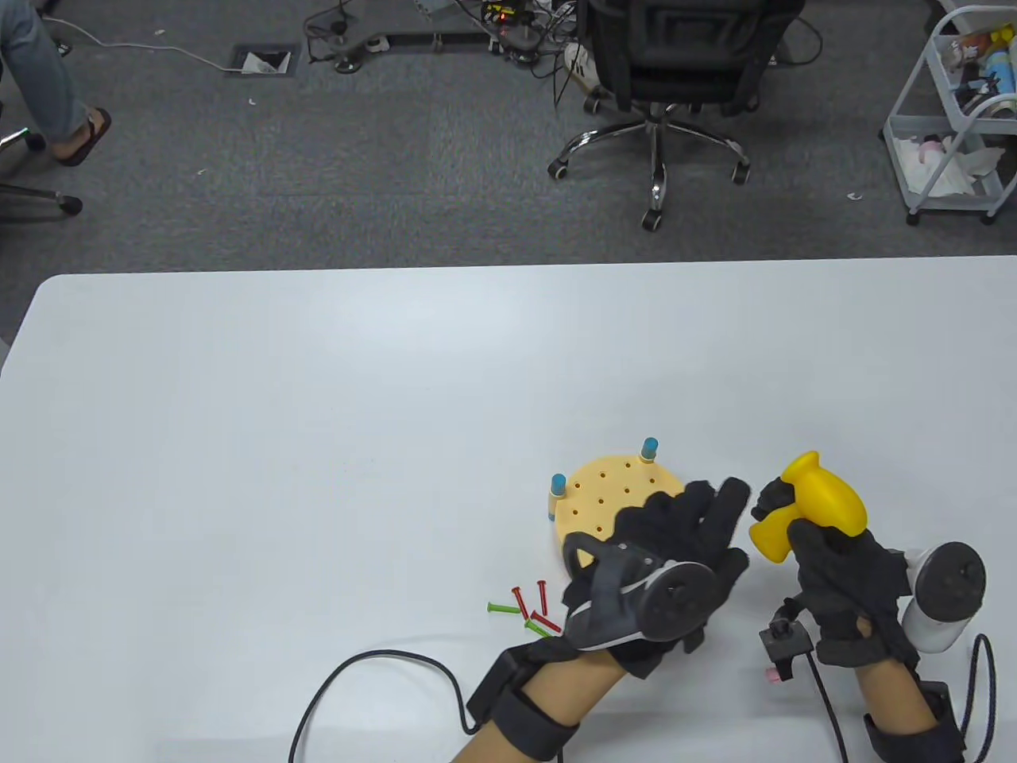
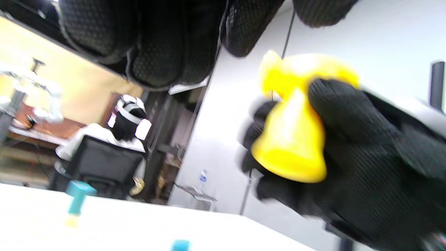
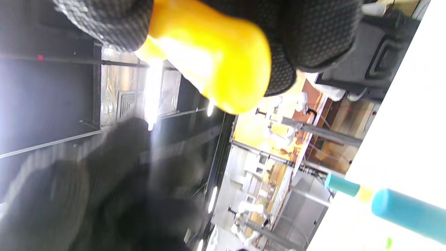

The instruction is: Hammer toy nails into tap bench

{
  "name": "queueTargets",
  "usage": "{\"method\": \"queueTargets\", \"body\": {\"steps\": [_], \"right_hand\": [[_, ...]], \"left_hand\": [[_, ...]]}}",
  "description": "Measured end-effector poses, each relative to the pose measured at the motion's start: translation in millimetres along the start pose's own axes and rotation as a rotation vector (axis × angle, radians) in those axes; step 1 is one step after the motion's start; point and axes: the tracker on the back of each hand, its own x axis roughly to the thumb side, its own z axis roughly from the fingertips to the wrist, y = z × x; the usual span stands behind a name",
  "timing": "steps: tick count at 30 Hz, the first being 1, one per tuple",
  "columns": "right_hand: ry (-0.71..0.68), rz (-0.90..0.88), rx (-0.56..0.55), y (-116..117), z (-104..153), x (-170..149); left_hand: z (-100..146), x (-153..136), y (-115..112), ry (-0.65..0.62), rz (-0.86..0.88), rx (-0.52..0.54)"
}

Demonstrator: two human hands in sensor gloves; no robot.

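Your right hand (image 1: 842,580) grips the yellow hammer (image 1: 810,509) | left hand (image 1: 675,548), fingers straight, seemingly resting on tap bench (image 1: 612,493) | loose nails (image 1: 528,606) beside it

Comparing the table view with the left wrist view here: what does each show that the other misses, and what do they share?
Only the table view shows the loose toy nails lying on the table beside the left hand, the perforated top of the tap bench, and the left hand's straight fingers over the bench. Only the left wrist view shows a seated person in the background. Both show the right hand gripping the yellow toy hammer and the bench's blue-capped legs.
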Motion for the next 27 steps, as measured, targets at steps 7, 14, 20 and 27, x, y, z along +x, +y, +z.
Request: {"method": "queueTargets", "body": {"steps": [7, 14, 20, 27], "right_hand": [[0.122, -0.014, -0.107, -23, -7, -24], [0.178, 0.020, -0.105, -20, -11, -44], [0.193, 0.038, -0.092, -17, -12, -50], [0.202, 0.058, -0.065, -12, -11, -53]], "left_hand": [[40, -105, -4, 0.219, -0.190, -0.407], [74, -154, -45, 0.334, -0.315, -0.702], [87, -156, -63, 0.289, -0.346, -0.692], [94, -152, -72, 0.245, -0.391, -0.622]]}}
